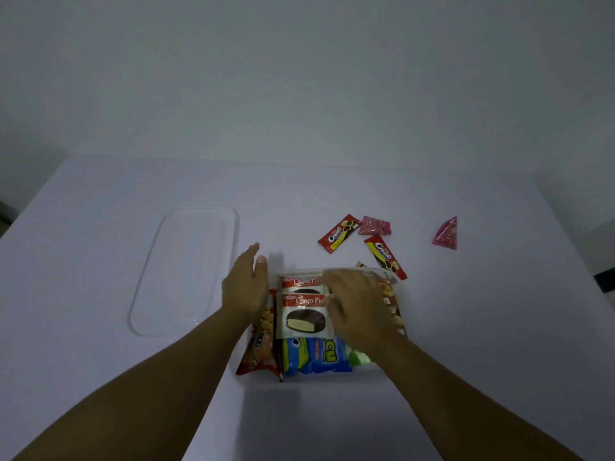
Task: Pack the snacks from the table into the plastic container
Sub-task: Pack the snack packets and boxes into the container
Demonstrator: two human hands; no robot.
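Observation:
The clear plastic container point(397, 284) sits near the table's front middle, filled with snacks: two Choco Pie packs point(304, 316), blue cookie packs point(316, 356) and an orange-red chip bag point(261, 341) sticking out on its left. My left hand point(246, 287) rests flat against the container's left side, fingers apart. My right hand point(356, 301) is blurred over the snacks inside, palm down; whether it holds anything is unclear. On the table behind lie two red cookie bars point(339, 233) point(386, 256) and two pink packets point(375, 225) point(446, 234).
The transparent lid point(186, 271) lies flat to the left of the container. The table point(100, 361) is white and ends at a plain wall behind. A dark object point(605, 277) pokes in at the right edge.

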